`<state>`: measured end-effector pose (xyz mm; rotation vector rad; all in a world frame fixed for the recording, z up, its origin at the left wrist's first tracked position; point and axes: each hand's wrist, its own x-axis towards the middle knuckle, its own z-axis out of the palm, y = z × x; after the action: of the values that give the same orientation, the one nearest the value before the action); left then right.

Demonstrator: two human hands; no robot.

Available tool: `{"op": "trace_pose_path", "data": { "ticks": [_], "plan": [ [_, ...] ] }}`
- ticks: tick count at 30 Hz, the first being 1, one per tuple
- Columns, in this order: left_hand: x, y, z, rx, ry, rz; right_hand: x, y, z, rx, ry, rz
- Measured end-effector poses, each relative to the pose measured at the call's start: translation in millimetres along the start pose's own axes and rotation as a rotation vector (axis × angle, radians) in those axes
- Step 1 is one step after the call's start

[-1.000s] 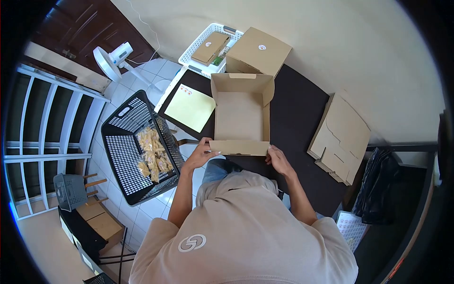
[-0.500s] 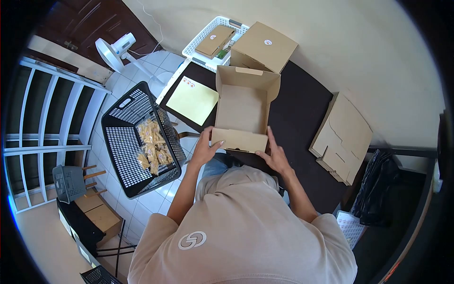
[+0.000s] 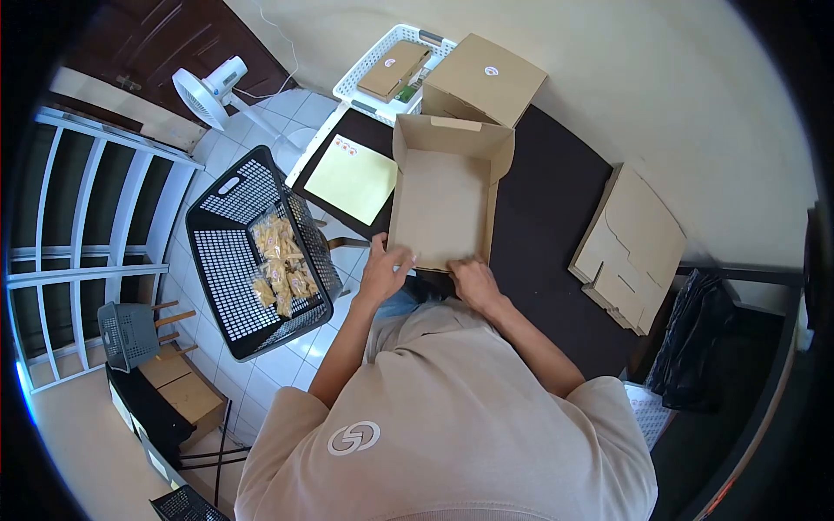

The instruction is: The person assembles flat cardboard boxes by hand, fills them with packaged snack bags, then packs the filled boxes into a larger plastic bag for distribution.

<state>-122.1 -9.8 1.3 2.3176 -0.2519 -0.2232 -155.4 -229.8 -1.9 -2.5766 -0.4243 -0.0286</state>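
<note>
An open brown cardboard box [image 3: 441, 200] lies on the dark table, its far lid flap standing up and its inside bare. At the near left corner, my left hand [image 3: 384, 273] grips the wall, its fingers partly smeared by motion. My right hand [image 3: 475, 282] has its fingers curled over the near edge, pressing the front wall, which is folded inward. Left of the box is a pale yellow sticker sheet [image 3: 350, 182] with a few red-and-white stickers at its top.
Flattened cardboard boxes [image 3: 630, 252] are stacked at the table's right. Behind stand a closed carton [image 3: 486, 78] and a white basket [image 3: 347, 85] holding a small box. A black basket [image 3: 217, 286] with several bagged snacks [image 3: 280, 265] is at left, near a white fan [image 3: 204, 95].
The box's front flap, upright before, is now folded down into the box. Both hands have moved inward along the near edge, the right one from the corner toward the middle.
</note>
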Motion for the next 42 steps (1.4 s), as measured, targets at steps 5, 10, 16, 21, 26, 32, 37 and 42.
{"op": "trace_pose_path", "data": {
  "ticks": [5,10,16,21,26,32,37,42],
  "plan": [
    [-9,8,-8,-0.002,-0.175,-0.080,25,16,-3,0.005,-0.633,0.065],
    [-4,-9,-10,0.087,-0.511,-0.148,21,28,-6,0.243,-0.717,-0.016],
    [14,-21,-21,-0.446,-0.155,-0.200,42,61,-72,0.317,0.092,0.490],
    [64,-36,16,-0.347,-0.040,-0.345,79,98,-61,0.125,0.428,0.445],
    [75,-36,31,-0.068,0.052,-0.227,107,89,-86,0.148,0.400,0.439],
    [42,-26,14,-0.653,-0.044,-0.191,112,97,-159,0.329,0.562,0.370],
    [30,-9,11,-0.599,0.109,0.175,121,104,-215,0.667,0.602,0.432],
    [24,12,5,-0.659,0.041,0.157,126,141,-221,0.906,0.633,0.564]
  ]
}}
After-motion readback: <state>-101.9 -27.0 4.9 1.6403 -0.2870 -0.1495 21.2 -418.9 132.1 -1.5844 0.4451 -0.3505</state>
